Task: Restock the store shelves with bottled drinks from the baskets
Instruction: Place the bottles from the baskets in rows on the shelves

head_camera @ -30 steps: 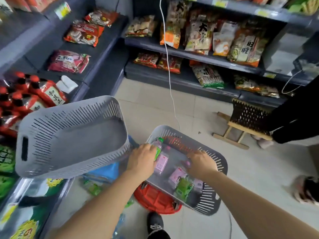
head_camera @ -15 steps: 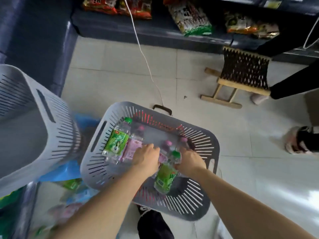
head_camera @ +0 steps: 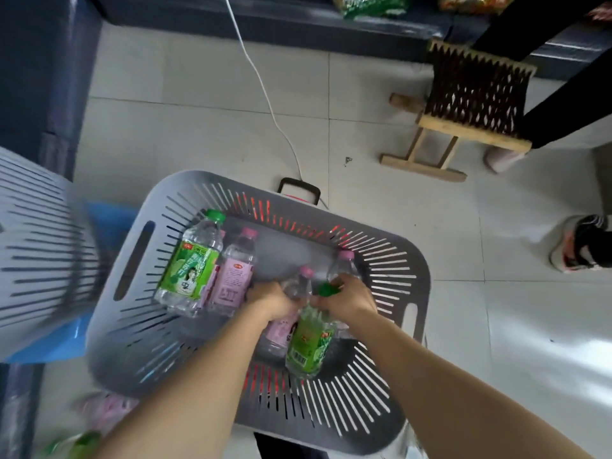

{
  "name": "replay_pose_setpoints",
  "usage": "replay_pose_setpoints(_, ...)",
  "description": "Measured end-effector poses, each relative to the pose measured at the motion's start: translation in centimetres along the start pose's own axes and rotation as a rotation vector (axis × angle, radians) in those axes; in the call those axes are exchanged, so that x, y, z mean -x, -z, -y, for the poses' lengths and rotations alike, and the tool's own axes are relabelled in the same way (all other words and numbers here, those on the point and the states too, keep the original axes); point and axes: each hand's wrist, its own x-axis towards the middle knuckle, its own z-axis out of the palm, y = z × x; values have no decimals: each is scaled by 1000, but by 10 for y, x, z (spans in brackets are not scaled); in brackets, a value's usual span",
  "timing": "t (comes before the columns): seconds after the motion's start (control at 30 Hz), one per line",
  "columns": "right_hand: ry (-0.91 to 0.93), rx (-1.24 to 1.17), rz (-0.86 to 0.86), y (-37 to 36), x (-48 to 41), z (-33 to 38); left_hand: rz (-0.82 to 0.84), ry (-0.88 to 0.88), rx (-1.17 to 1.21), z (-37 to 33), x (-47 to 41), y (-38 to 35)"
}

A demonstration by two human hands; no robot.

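Pick step: my right hand [head_camera: 344, 298] grips the green bottle [head_camera: 309, 342] by its neck, mid basket [head_camera: 231, 178]; left hand [head_camera: 271, 299] curled over a pink bottle [head_camera: 281, 329], grip unclear; next, I'd lift both clear of the rim.

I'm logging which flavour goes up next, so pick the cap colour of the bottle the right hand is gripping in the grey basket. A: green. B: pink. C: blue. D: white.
A: the right hand curls round the neck of the green-labelled bottle, whose green cap shows by its fingers. The left hand grips a pink-labelled bottle beside it in the grey basket.
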Motion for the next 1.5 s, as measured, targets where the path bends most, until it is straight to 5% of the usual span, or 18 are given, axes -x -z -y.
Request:
replay_pose_setpoints(0.33,322,131,-97,11,48,24,-96,-112,158,25,63,32)
replay_pose_setpoints(0.83,830,183,-204,33,248,158,-566,-295,567,113,276,146)
replay_pose_setpoints(1.5,1514,597,-27,-190,607,229,-1167,-327,1053,418,586,101)
